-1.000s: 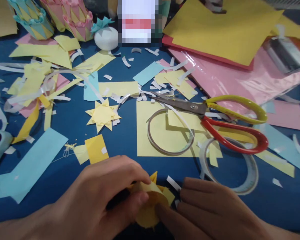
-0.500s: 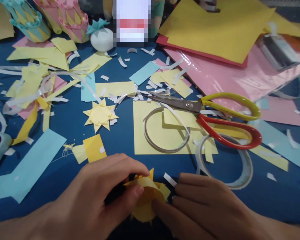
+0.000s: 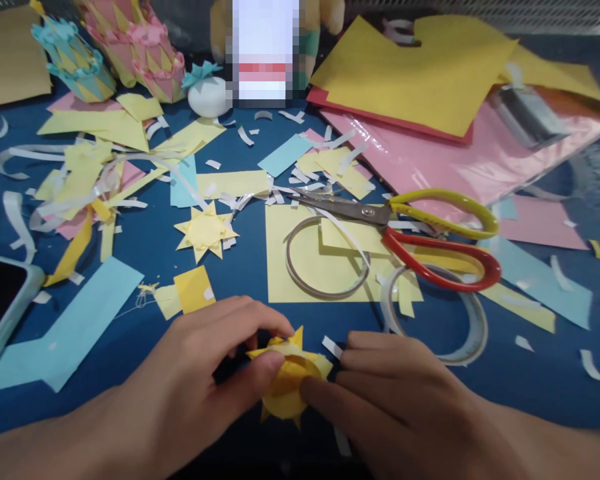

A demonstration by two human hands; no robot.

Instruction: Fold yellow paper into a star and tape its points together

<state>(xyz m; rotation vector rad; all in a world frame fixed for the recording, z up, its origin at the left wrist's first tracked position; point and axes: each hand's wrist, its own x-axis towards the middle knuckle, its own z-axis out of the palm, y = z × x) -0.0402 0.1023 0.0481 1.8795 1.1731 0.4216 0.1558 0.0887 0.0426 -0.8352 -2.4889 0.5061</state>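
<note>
A small yellow paper piece with pointed tips and a curved band lies between my hands, low in the middle. My left hand pinches its upper left side between thumb and fingers. From the right, my right hand presses a fingertip against its inside, the other fingers curled. A small white strip touches or nearly touches the right knuckles. Up and left of the hands lies a flat pale yellow star. Scissors with yellow and red handles rest above the right hand.
Two tape rolls lie near the scissors. A phone is at the left edge, another screen stands at the back. Paper scraps, yellow sheets, a pink packet and folded paper towers surround the work area.
The view has shifted slightly. The yellow piece is tilted differently between my hands, showing more of its points and deeper yellow inside. Both hands keep their hold.
</note>
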